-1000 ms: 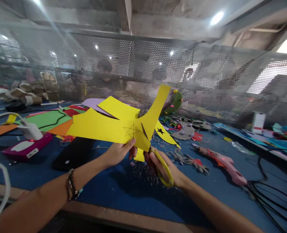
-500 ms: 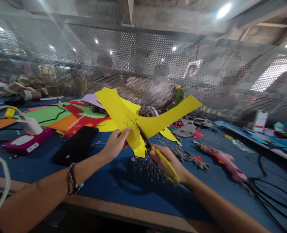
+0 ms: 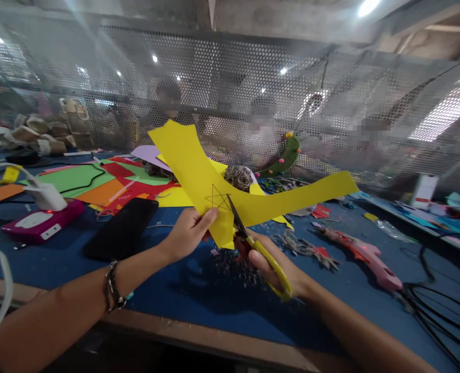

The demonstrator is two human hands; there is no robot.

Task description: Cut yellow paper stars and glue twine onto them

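Observation:
A large irregular yellow sheet (image 3: 189,165) with a star outline drawn on it is raised above the blue table. My left hand (image 3: 190,231) pinches its lower edge, the thumb on top just below the star. My right hand (image 3: 271,264) is closed around the yellow handles of a pair of scissors (image 3: 268,264). Their dark blades lie across the sheet, the tip at the star's right point. A long curved arm of the sheet stretches off to the right. The fingers of my left hand behind the sheet are hidden.
A black phone (image 3: 121,229) and a magenta power block (image 3: 43,220) lie on the left. Coloured sheets (image 3: 94,184) spread behind them. At right rests a pink glue gun (image 3: 364,256) with coiled black cable. A perforated screen (image 3: 222,77) stands at the back, people behind it.
The sheet's right arm has swung outward and lower, and its upper left part has risen. Both hands and the scissors sit slightly further right in view.

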